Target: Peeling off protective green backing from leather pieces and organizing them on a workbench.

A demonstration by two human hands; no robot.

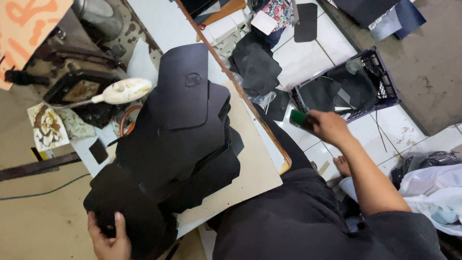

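Pressing down at the near end of a stack (178, 139) of black cut sheets, the left hand (109, 237) is seen with its thumb laid flat on the lowest sheet and its fingers tucked beneath, so the sheet is pinched between thumb and fingers. The stack is fanned out on a pale board (255, 163) lying on the tabletop (159, 24), and its topmost sheet (185, 84), shield-shaped with a small stamped mark, is pointed away from the left hand. A white-handled tool (122, 90) is found just beyond the stack's far left edge, beside a dark metal machine (72, 72), and an orange ring (125, 120) is partly hidden under the stack. The right hand (329, 126) is held out to the right of the stack, past the tabletop's edge and above the tiled floor (308, 58), with the fingers closed around a small green block (301, 118); its exact shape cannot be told because of blur. A dark blue crate (385, 82) holding more black pieces is set on the floor just beyond the right hand, and loose black pieces (257, 67) are scattered on the tiles between the crate and the stack. A bare foot (342, 166) is seen below the right hand.
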